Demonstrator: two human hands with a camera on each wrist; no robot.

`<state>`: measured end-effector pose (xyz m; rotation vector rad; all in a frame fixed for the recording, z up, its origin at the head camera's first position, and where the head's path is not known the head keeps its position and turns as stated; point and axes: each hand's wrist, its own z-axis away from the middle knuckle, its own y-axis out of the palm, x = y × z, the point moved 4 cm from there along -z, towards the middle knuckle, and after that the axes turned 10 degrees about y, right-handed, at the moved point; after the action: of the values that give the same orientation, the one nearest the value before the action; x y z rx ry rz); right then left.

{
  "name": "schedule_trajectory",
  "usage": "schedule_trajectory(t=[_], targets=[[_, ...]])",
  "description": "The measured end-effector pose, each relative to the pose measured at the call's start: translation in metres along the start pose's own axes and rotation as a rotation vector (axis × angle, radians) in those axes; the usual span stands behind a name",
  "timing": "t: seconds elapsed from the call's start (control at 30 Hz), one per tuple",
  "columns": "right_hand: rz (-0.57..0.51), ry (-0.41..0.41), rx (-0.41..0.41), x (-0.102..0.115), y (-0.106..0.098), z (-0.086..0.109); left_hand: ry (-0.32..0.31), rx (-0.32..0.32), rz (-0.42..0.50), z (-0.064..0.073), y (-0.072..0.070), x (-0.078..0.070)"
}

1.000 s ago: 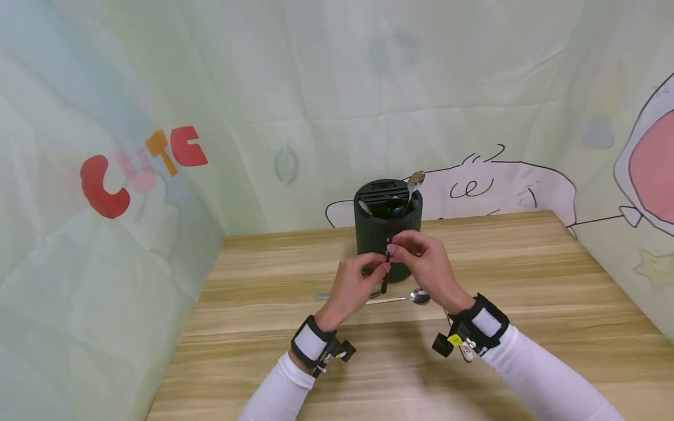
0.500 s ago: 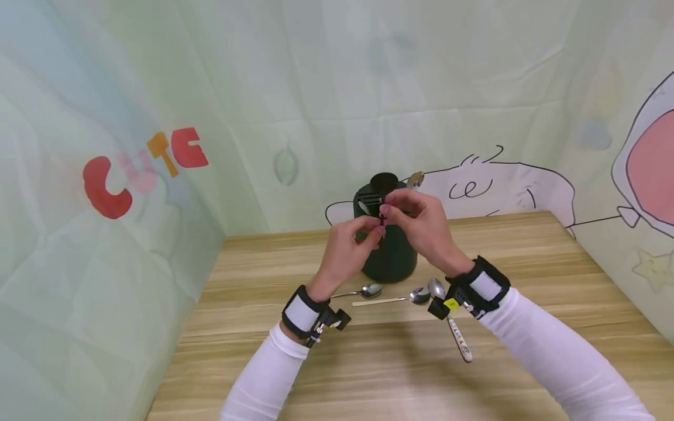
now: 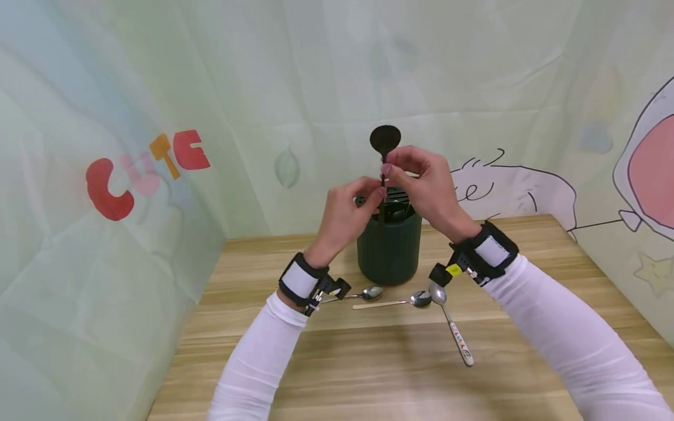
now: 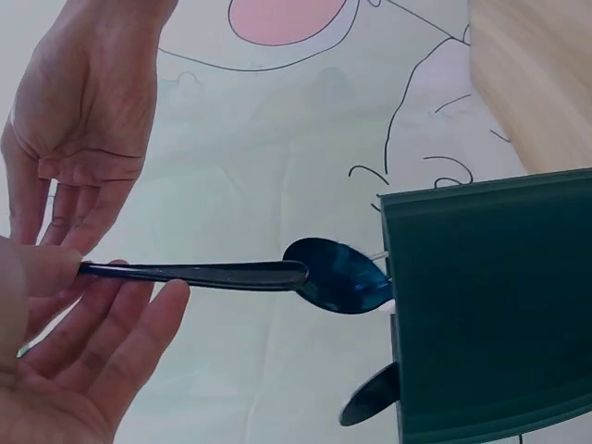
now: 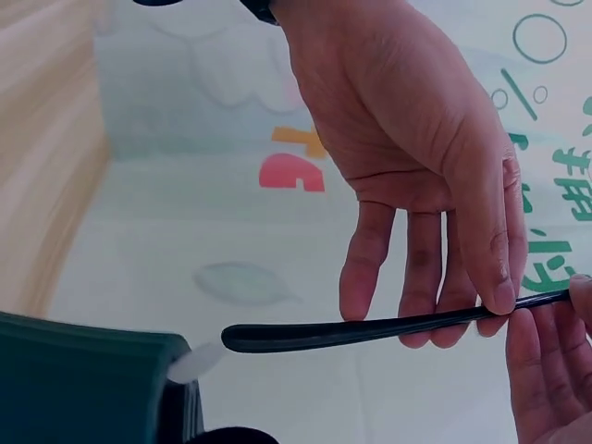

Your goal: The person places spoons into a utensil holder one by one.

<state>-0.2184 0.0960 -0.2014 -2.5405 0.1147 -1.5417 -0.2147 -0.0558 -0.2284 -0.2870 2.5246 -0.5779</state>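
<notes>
A black spoon [image 3: 385, 139] stands upright over the dark green utensil holder [image 3: 389, 251], round bowl on top and handle pointing down. My left hand [image 3: 344, 216] pinches its handle between thumb and fingers, low on the stem. Just under the bowl, my right hand [image 3: 429, 187] pinches the same stem. In the left wrist view the handle's tip [image 4: 277, 275] overlaps a dark spoon bowl [image 4: 338, 276] that sticks out of the holder. The right wrist view has the handle [image 5: 324, 335] near the holder's rim [image 5: 171, 356], with the bowl out of frame.
On the wooden table [image 3: 368, 374], in front of the holder, lie a metal spoon [image 3: 372, 293], a second spoon with a pale handle [image 3: 419, 299] and a third with a patterned handle [image 3: 458, 336]. A printed cloth [image 3: 316, 70] hangs behind and at the sides.
Both hands have risen from in front of the holder to above its rim, lifting the black spoon; its bowl now shows against the cloth. The table spoons are less covered.
</notes>
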Motion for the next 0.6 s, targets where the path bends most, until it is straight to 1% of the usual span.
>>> schedule_trajectory(t=[0.1,0.17,0.33,0.47,0.6], targets=[[0.007,-0.007,-0.006,0.003,-0.001,-0.008,-0.004,-0.007,0.006,-0.008,-0.002,0.001],[0.021,-0.007,-0.007,0.002,-0.001,-0.012,-0.017,-0.01,0.004,-0.013,-0.002,0.004],[0.055,0.003,-0.006,-0.004,-0.001,-0.024,-0.054,-0.004,-0.037,-0.021,0.001,0.018],[0.063,0.032,0.001,-0.015,-0.001,-0.031,-0.071,0.004,-0.051,-0.024,0.004,0.031],[0.076,0.073,0.01,-0.029,0.0,-0.035,-0.094,0.015,-0.067,-0.023,0.009,0.044]])
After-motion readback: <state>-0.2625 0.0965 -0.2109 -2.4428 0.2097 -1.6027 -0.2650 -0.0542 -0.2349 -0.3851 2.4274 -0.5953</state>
